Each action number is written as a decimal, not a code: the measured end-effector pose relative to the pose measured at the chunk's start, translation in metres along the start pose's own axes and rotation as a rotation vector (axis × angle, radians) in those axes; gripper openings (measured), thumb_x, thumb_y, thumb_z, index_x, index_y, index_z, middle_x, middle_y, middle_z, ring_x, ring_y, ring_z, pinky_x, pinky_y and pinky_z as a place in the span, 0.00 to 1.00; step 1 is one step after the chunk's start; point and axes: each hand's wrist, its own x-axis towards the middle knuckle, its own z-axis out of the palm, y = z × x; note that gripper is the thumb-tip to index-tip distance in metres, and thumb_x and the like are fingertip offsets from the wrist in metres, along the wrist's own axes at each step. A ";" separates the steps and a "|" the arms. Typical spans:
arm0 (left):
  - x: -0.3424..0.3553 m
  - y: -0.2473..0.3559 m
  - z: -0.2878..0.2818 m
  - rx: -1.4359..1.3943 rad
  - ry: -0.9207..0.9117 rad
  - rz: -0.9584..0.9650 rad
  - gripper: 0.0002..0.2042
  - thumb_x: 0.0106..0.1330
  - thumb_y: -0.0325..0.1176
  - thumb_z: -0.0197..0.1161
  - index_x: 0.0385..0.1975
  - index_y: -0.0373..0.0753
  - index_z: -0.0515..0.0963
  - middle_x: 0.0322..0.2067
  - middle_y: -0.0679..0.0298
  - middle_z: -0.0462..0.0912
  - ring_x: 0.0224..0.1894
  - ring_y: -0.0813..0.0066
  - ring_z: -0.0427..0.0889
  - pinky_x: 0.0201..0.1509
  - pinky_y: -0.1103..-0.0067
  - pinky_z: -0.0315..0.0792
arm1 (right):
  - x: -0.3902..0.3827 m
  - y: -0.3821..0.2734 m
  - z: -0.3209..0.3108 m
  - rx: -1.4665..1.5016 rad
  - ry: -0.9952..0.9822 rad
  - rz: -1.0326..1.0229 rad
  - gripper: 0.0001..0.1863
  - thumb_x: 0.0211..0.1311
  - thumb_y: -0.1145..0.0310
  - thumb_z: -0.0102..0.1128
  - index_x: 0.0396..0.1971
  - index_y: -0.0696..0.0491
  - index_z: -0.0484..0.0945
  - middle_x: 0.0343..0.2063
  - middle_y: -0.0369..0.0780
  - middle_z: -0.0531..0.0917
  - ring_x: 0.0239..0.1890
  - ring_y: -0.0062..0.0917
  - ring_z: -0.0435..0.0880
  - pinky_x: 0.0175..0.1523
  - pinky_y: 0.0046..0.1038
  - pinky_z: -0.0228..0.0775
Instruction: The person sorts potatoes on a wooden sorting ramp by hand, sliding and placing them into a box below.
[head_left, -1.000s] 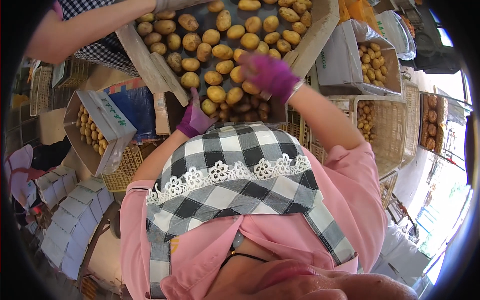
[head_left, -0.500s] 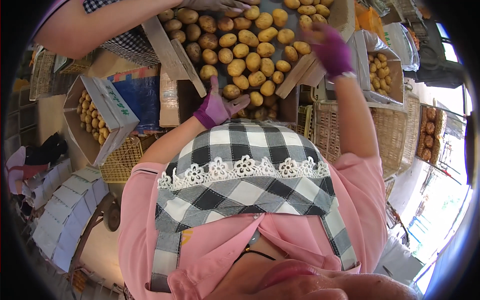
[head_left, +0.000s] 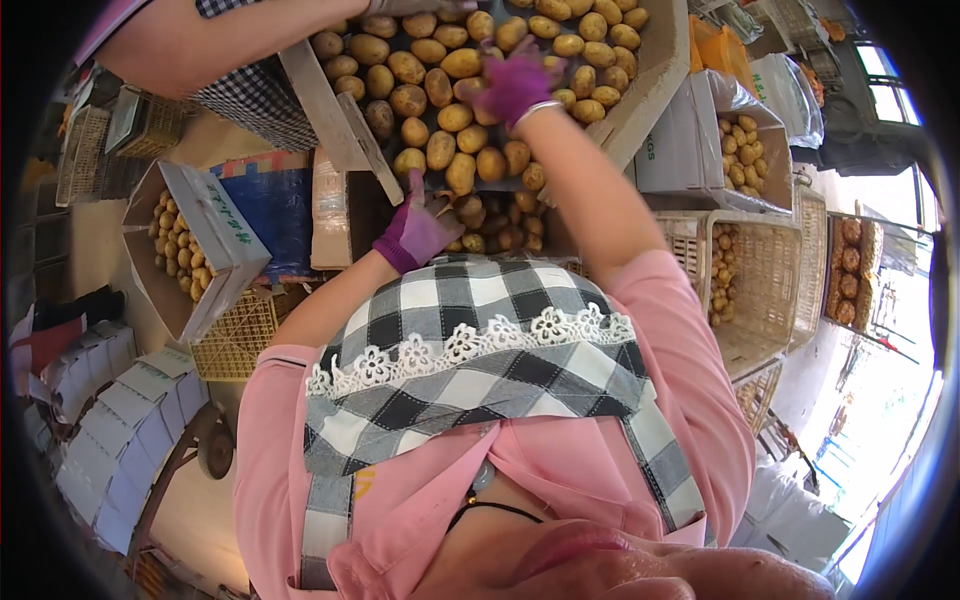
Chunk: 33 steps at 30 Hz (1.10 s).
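Sorting looks like the step in hand: both hands, in purple gloves, are down among the potatoes [head_left: 450, 118] heaped in a wooden tray [head_left: 340, 125] in front of the person. Right hand [head_left: 515, 85] reaches out over the middle of the heap, fingers curled down onto the spuds; whether it has actually closed on one I can't tell, the glove hides it. Left hand [head_left: 415, 232] sits at the near edge of the tray, fingers bent close together beside the potatoes in shadow there, and I can't tell if it's pinching anything either. My guess is the next move calls for picking one potato clear of its neighbours without rolling the rest. The potatoes are yellow-tan, smooth, oval, mixed in size, piled touching each other. Off to the left an open cardboard box [head_left: 205, 240] already holds some, and on the right there's another box [head_left: 690, 125] and a wicker basket [head_left: 770, 270] with more. Someone else's arm [head_left: 170, 45] comes in at top left.
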 end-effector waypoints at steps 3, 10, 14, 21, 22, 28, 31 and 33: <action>-0.004 -0.005 0.001 0.018 0.116 0.107 0.47 0.55 0.68 0.54 0.67 0.44 0.45 0.67 0.57 0.49 0.67 0.57 0.51 0.66 0.54 0.54 | -0.037 -0.046 0.020 0.072 0.147 -0.318 0.33 0.56 0.44 0.48 0.61 0.42 0.64 0.65 0.56 0.54 0.67 0.55 0.53 0.62 0.64 0.42; -0.018 0.006 -0.006 0.646 -0.070 0.234 0.36 0.62 0.37 0.63 0.63 0.42 0.45 0.51 0.58 0.67 0.59 0.69 0.63 0.60 0.68 0.64 | -0.027 -0.016 0.001 0.333 0.180 -0.601 0.16 0.57 0.59 0.54 0.43 0.49 0.75 0.39 0.36 0.79 0.33 0.32 0.80 0.45 0.36 0.70; 0.005 -0.004 -0.012 0.263 0.125 0.135 0.39 0.60 0.64 0.51 0.63 0.44 0.50 0.57 0.60 0.61 0.60 0.63 0.62 0.64 0.59 0.58 | -0.018 -0.041 0.030 0.261 0.534 -0.423 0.30 0.56 0.54 0.56 0.59 0.46 0.65 0.59 0.45 0.68 0.63 0.42 0.63 0.63 0.47 0.56; 0.007 -0.002 -0.016 -0.066 0.027 -0.020 0.44 0.56 0.71 0.47 0.65 0.46 0.50 0.62 0.59 0.57 0.65 0.58 0.56 0.67 0.53 0.52 | -0.068 0.020 0.015 0.442 0.207 -0.667 0.25 0.56 0.55 0.57 0.51 0.53 0.71 0.54 0.44 0.73 0.56 0.42 0.71 0.57 0.43 0.64; 0.007 -0.002 -0.013 -0.139 0.066 -0.090 0.44 0.56 0.72 0.47 0.65 0.46 0.50 0.64 0.59 0.56 0.66 0.58 0.55 0.67 0.53 0.51 | -0.054 0.025 0.006 0.562 0.292 -0.573 0.22 0.57 0.57 0.57 0.49 0.53 0.73 0.50 0.43 0.76 0.49 0.39 0.78 0.51 0.40 0.71; 0.024 -0.007 -0.044 -0.386 -0.197 -0.168 0.41 0.60 0.69 0.44 0.66 0.47 0.49 0.66 0.56 0.51 0.67 0.56 0.54 0.67 0.51 0.53 | -0.021 -0.033 -0.008 -0.304 -0.244 -0.471 0.36 0.46 0.64 0.67 0.58 0.52 0.65 0.51 0.49 0.69 0.43 0.37 0.81 0.35 0.39 0.76; 0.030 -0.013 -0.065 -1.132 -0.741 -0.476 0.39 0.62 0.67 0.43 0.66 0.47 0.48 0.66 0.55 0.51 0.67 0.56 0.54 0.66 0.51 0.54 | -0.025 -0.014 0.014 0.258 -0.245 -0.328 0.30 0.50 0.66 0.65 0.56 0.50 0.67 0.49 0.46 0.73 0.43 0.33 0.81 0.44 0.33 0.75; 0.009 -0.003 -0.006 0.100 -0.033 0.025 0.40 0.61 0.68 0.44 0.66 0.47 0.48 0.66 0.56 0.51 0.67 0.56 0.53 0.67 0.52 0.54 | -0.042 0.019 0.009 0.905 -0.299 -0.274 0.25 0.51 0.62 0.66 0.50 0.50 0.72 0.47 0.44 0.76 0.45 0.32 0.80 0.49 0.31 0.73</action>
